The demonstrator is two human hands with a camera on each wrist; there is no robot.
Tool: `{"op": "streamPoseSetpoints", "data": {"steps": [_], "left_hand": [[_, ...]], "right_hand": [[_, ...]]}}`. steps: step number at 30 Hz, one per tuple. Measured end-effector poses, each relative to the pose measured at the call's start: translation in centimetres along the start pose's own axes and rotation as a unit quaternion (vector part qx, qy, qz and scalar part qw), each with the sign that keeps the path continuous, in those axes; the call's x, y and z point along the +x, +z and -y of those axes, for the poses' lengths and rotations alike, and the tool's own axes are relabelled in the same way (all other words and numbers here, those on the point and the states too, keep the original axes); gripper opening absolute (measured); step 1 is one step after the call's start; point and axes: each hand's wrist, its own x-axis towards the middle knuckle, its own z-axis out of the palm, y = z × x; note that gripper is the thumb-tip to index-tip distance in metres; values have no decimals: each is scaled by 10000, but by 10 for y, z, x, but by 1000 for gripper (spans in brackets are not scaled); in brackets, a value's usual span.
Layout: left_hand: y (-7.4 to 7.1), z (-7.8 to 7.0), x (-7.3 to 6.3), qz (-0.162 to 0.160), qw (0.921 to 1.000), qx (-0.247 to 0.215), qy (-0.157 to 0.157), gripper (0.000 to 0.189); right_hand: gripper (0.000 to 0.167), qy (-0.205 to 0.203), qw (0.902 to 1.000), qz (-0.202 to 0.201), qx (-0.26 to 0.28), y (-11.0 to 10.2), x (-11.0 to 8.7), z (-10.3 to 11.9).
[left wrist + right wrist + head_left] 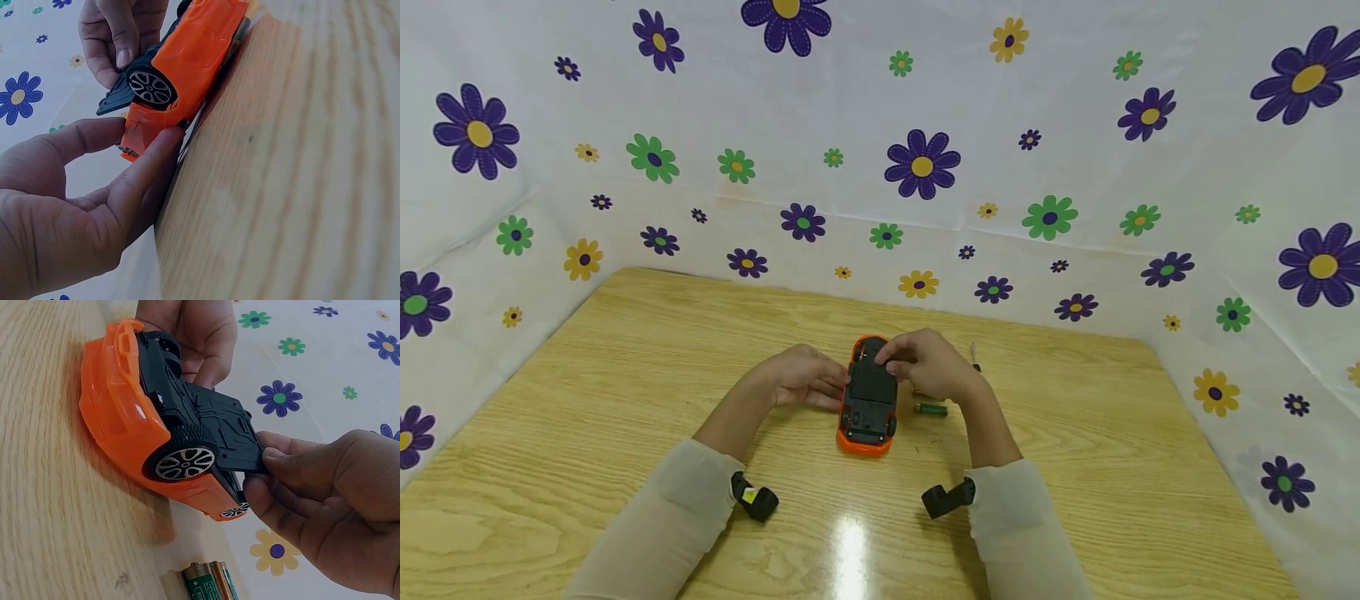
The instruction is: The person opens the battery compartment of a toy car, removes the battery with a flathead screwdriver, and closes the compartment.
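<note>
An orange toy car [865, 448] lies upside down on the table, its black underside facing up. My left hand [805, 377] grips the car's side; in the left wrist view, thumb and fingers of the left hand [81, 206] pinch the orange body close to the tabletop. Between thumb and fingers, my right hand [928, 364] pinches the edge of a flat black battery cover [231, 434]. In the right wrist view this cover stands tilted over the car's underside, one end in the right hand [337, 500]. What lies beneath the cover is hidden.
Green-and-gold batteries [931, 409] lie on the table just right of the car, partly under the right hand's side. Beyond them lies a small screwdriver [974, 357], partly hidden by the right hand. A flower-patterned cloth [850, 183] hangs behind the wooden table [647, 358].
</note>
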Motion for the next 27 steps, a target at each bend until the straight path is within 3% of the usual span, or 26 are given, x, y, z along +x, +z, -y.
{"op": "streamPoseSetpoints", "data": {"steps": [21, 27], "left_hand": [[0, 1, 1, -45, 10000, 59, -5, 38], [-1, 2, 2, -23, 10000, 68, 23, 36]], "right_hand": [[16, 298, 9993, 45, -214, 3, 2, -3], [19, 349, 9993, 127, 3, 4, 2, -3]]}}
